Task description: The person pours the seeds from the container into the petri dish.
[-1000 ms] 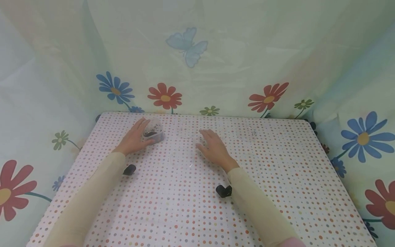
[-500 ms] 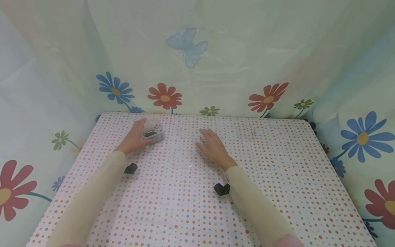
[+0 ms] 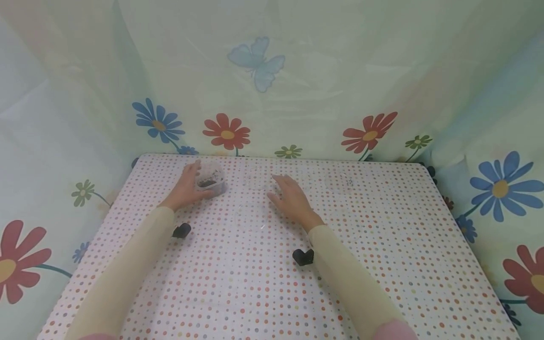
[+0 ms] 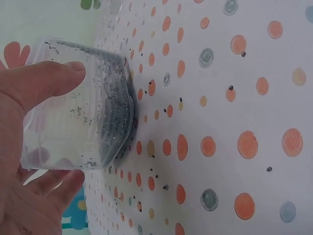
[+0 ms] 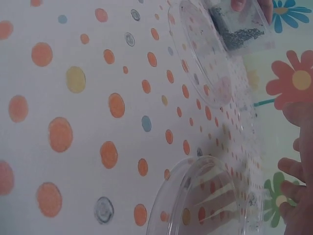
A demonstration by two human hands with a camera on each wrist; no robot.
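Note:
My left hand [image 3: 184,189] grips a clear plastic container [image 3: 211,182], thumb on one side and fingers on the other. Dark grains [image 4: 115,110] lie heaped at its bottom, and some cling to the walls in the left wrist view. The container stands on the table or very close to it; I cannot tell which. My right hand [image 3: 293,200] is over the table with fingers relaxed, holding nothing. Close to it are a clear round dish [image 5: 210,196] and another clear dish [image 5: 203,54], both in the right wrist view.
More clear, hard-to-see dishware [image 3: 340,182] lies at the back right, with dark specks in or near it. Loose grains [image 4: 231,88] are scattered on the dotted tablecloth [image 3: 238,283]. Black wrist-worn devices [image 3: 303,257] show beside the sleeves. A flowered curtain [image 3: 306,94] hangs behind.
My right hand has shifted slightly left and away from me, still holding nothing. The left hand keeps its grip on the container, which stays in about the same place.

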